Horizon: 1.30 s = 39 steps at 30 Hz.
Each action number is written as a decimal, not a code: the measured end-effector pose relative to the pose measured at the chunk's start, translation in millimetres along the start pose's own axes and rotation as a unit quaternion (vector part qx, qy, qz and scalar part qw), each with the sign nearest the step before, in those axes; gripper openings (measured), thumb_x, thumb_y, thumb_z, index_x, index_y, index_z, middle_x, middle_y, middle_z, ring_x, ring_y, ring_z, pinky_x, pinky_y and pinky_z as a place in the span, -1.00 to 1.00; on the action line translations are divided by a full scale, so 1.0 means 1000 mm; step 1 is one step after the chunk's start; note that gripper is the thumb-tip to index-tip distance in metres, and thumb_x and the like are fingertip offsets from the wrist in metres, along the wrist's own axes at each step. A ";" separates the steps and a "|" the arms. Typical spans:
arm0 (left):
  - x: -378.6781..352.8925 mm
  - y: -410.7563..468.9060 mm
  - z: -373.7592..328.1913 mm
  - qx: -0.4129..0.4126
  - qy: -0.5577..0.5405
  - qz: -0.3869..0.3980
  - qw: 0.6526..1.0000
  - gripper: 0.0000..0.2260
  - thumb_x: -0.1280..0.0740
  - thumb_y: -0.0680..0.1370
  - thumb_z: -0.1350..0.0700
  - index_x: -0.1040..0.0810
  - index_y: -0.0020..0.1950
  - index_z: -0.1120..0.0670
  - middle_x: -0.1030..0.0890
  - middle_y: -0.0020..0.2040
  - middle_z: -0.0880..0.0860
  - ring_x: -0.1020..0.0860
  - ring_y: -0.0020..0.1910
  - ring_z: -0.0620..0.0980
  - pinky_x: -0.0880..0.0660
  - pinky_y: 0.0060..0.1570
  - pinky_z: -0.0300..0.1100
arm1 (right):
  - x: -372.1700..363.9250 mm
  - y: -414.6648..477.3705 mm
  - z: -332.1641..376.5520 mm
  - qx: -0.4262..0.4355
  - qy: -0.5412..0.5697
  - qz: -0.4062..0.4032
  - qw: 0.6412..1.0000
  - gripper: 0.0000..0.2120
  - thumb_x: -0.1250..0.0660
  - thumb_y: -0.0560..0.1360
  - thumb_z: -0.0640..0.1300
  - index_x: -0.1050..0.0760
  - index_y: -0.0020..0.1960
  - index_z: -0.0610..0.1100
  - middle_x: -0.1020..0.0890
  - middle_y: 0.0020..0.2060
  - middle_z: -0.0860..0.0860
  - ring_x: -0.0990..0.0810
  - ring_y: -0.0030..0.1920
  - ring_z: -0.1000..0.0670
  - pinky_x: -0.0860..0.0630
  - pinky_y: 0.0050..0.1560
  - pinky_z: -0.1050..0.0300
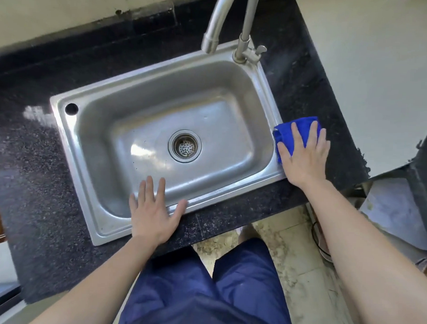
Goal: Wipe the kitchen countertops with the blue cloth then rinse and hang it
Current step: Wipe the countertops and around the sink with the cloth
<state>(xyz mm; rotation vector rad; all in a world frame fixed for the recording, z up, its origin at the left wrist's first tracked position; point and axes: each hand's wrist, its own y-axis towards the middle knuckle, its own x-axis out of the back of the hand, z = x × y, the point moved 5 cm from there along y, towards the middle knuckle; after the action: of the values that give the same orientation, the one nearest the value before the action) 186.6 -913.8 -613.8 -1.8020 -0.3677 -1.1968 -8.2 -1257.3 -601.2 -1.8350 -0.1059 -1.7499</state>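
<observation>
Beside the sink (100,124), right hand (304,155) pressing flat on half-hidden blue cloth (298,126), left hand (152,215) spread open on its rim

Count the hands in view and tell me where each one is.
2. The left hand lies flat at the near rim of the sink; the right hand presses the blue cloth on the countertop right of it. None looks hidden.

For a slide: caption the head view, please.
Right hand presses blue cloth onto countertop beside sink; left hand rests on sink's front rim.
</observation>
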 end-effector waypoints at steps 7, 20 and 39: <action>0.000 0.041 -0.160 -0.009 -0.085 -0.029 0.996 -0.21 0.16 0.53 -0.43 0.03 0.65 -0.02 0.07 0.65 0.12 0.13 0.63 0.09 0.09 0.56 0.19 | 0.047 0.138 0.032 0.061 0.020 0.000 0.998 -0.36 0.10 0.66 0.28 0.11 0.66 0.06 0.20 0.62 -0.20 0.24 0.61 -0.28 0.26 0.57 -0.28; -0.009 0.052 -0.178 0.046 -0.063 -0.062 0.995 -0.29 0.02 0.56 -0.33 -0.17 0.62 0.04 -0.14 0.62 0.13 -0.07 0.61 0.11 -0.05 0.55 0.13 | 0.099 0.291 0.093 0.187 0.009 -0.087 0.978 -0.34 0.10 0.61 0.30 -0.04 0.64 0.06 0.04 0.62 -0.24 0.11 0.61 -0.31 0.20 0.56 -0.31; -0.010 0.048 -0.183 0.035 -0.079 -0.050 0.995 -0.28 0.07 0.55 -0.34 -0.11 0.63 0.00 -0.08 0.64 0.08 -0.03 0.61 0.05 0.01 0.57 0.05 | 0.009 0.071 -0.022 0.259 0.040 -0.075 0.962 -0.41 0.03 0.66 0.26 -0.18 0.61 0.03 0.00 0.63 -0.18 0.10 0.62 -0.28 0.25 0.55 -0.28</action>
<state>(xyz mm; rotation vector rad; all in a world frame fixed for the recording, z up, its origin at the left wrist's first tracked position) 108.6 -1085.7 -626.7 -1.8400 -0.5896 -1.0978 4.9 -1328.5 -619.0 -1.4014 -0.6249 -1.6888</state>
